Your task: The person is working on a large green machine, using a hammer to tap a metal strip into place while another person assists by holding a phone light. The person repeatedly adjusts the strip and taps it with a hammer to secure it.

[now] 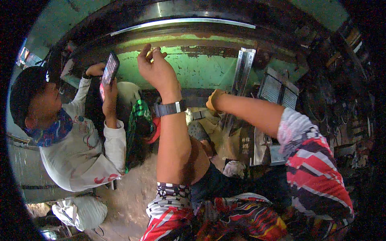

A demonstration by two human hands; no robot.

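Note:
My left hand (161, 74) is raised at the centre, in front of a worn green metal panel (193, 70), with a dark watch (171, 108) on its wrist. Its fingers are bent, and a small yellowish thing (151, 53) shows between them, too small to name. Lower and to the right, my right hand (215, 100) hangs bent down at the wrist near a long shiny metal channel (242, 70). The hand's back hides most of its fingers, so what they touch cannot be made out.
At left a person (84, 148) in a pale long-sleeved top holds up a phone (109, 72). A white sack (80, 211) lies on the floor (132, 197) at lower left. Right of the channel stands a slatted metal panel (278, 90), with dark clutter beyond.

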